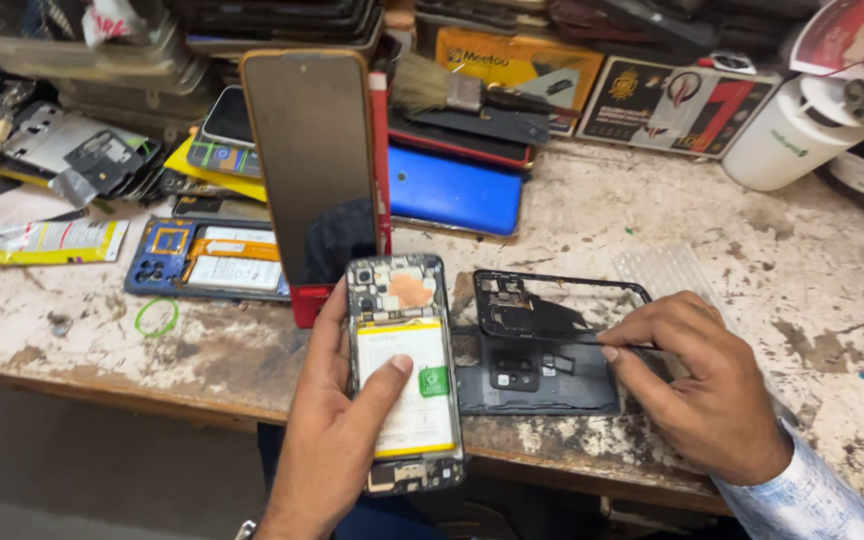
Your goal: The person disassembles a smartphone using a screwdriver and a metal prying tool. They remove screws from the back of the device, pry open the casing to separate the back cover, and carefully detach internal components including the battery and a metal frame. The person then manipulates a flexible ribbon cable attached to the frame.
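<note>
My left hand (337,440) holds an opened phone (402,370) upright over the bench edge, thumb pressed on its white and yellow battery. The phone's circuit board shows at the top. My right hand (697,385) grips thin dark tweezers (607,342), tips pointing left over a black phone frame (552,345) that lies flat on the worn bench (812,280). The frame sits just right of the held phone, its camera cut-outs visible.
A phone with a dark screen (314,165) leans on a red stand behind. A blue opened phone (207,260), green rubber band (156,316) and yellow glue tube (42,242) lie left. A brush (437,88), boxes and a white tub (787,135) crowd the back.
</note>
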